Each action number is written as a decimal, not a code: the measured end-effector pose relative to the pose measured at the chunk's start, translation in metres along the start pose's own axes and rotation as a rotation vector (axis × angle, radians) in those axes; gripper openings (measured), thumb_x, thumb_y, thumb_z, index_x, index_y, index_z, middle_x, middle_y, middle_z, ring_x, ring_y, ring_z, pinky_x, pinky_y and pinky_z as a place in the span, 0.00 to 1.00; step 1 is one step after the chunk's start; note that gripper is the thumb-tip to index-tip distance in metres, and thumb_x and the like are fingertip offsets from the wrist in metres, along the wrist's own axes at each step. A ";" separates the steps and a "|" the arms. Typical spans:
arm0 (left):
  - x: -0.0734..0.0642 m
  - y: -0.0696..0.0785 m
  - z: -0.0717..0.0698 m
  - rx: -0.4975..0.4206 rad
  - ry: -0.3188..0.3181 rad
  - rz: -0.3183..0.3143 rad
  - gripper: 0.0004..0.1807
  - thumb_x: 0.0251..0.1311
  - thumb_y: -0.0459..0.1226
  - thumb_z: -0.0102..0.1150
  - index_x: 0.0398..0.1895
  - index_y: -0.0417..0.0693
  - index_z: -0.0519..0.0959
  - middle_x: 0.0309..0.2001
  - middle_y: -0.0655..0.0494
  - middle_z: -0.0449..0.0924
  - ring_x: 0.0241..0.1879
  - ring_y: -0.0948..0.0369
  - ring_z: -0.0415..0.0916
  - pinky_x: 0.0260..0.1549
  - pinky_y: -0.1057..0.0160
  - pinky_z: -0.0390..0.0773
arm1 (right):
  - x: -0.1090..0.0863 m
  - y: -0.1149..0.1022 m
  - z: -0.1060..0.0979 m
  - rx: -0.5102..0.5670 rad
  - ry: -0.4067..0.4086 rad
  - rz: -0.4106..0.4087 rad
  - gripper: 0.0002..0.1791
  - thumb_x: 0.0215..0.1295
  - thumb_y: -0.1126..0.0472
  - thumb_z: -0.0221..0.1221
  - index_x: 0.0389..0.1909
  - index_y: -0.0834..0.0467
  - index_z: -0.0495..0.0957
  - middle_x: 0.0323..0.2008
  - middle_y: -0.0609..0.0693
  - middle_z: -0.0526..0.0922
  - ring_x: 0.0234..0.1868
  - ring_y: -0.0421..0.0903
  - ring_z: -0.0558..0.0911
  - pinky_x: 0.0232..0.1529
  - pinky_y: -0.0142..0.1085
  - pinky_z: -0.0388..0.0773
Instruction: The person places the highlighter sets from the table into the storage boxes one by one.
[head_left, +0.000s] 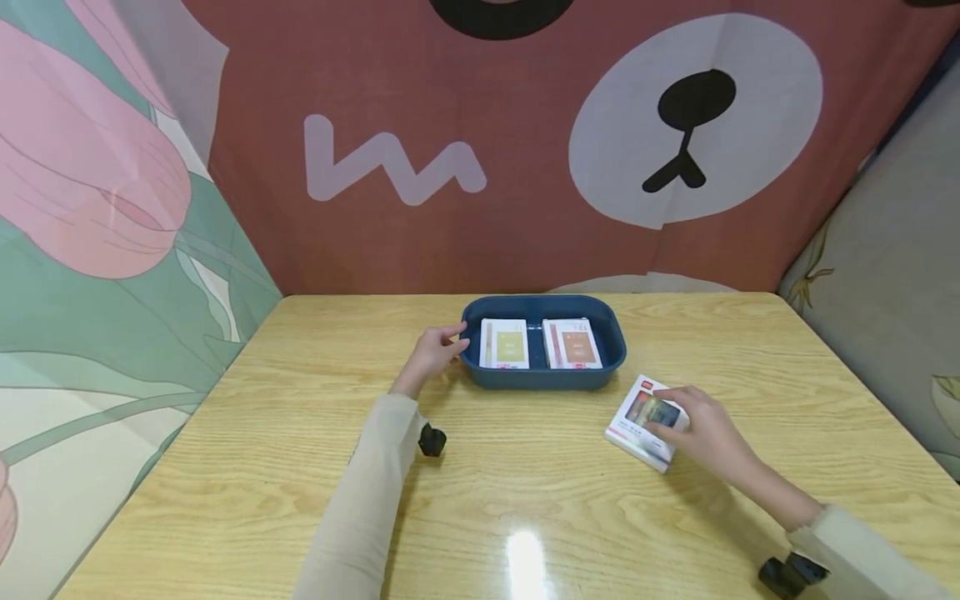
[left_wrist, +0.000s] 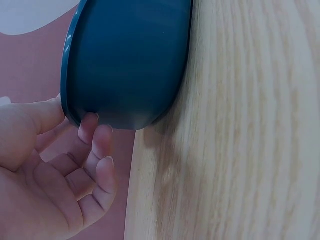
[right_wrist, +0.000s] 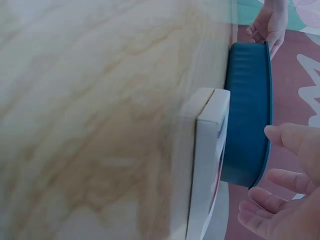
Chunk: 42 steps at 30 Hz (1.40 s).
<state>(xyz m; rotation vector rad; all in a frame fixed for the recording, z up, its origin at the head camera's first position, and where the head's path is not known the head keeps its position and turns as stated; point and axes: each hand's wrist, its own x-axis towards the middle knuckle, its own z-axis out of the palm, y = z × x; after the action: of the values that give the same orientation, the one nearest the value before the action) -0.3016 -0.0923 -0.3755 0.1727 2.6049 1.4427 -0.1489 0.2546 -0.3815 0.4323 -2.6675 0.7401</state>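
A dark blue oval tray (head_left: 543, 380) stands near the table's back edge. Its left rim is pinched by my left hand (head_left: 433, 354), thumb at the edge and curled fingers against the outer wall in the left wrist view. Inside lie two flat white boxes side by side, one with a yellow-green panel (head_left: 511, 346), one with an orange-brown panel (head_left: 578, 347). A third white box (head_left: 636, 440) with a dark multicoloured picture lies tilted on the table, right of the tray. Over it hovers my right hand (head_left: 708, 429), fingers spread; the right wrist view shows them apart from the box.
The pale wooden table (head_left: 480, 475) extends in front of the tray and to both sides. Behind it hangs a reddish-brown cloth (head_left: 525, 242) with a bear's face. Floral cloths (head_left: 82, 333) cover the sides. A small black device (head_left: 793, 575) is at each wrist.
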 end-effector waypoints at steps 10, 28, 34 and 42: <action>-0.001 -0.001 0.000 -0.012 0.007 0.003 0.22 0.61 0.37 0.52 0.60 0.48 0.68 0.30 0.46 0.74 0.32 0.48 0.75 0.21 0.68 0.67 | -0.003 0.013 -0.001 -0.058 -0.124 0.046 0.35 0.43 0.57 0.69 0.47 0.76 0.70 0.40 0.69 0.73 0.36 0.57 0.72 0.33 0.47 0.70; -0.001 -0.001 0.001 -0.026 -0.003 -0.002 0.22 0.62 0.37 0.51 0.61 0.48 0.67 0.35 0.44 0.75 0.33 0.47 0.75 0.35 0.54 0.73 | 0.002 0.037 0.004 -0.024 -0.258 0.123 0.42 0.43 0.48 0.68 0.50 0.77 0.67 0.46 0.76 0.68 0.48 0.71 0.66 0.45 0.59 0.64; -0.001 -0.001 0.001 -0.024 0.001 -0.006 0.22 0.62 0.37 0.51 0.61 0.48 0.68 0.36 0.44 0.74 0.33 0.47 0.75 0.31 0.59 0.73 | 0.007 0.039 0.007 -0.021 -0.223 0.115 0.34 0.50 0.56 0.65 0.48 0.80 0.66 0.45 0.76 0.69 0.47 0.70 0.68 0.46 0.57 0.65; -0.002 0.000 0.001 -0.009 0.001 -0.014 0.22 0.62 0.38 0.51 0.61 0.49 0.67 0.36 0.45 0.74 0.33 0.48 0.75 0.25 0.66 0.70 | 0.012 0.043 0.008 -0.060 -0.264 0.141 0.29 0.53 0.61 0.62 0.49 0.79 0.66 0.44 0.75 0.70 0.46 0.69 0.70 0.44 0.56 0.66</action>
<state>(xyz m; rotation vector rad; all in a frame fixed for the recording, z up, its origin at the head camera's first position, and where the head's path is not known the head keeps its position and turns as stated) -0.2993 -0.0917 -0.3756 0.1526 2.5950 1.4506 -0.1778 0.2832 -0.4019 0.3499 -2.9849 0.6822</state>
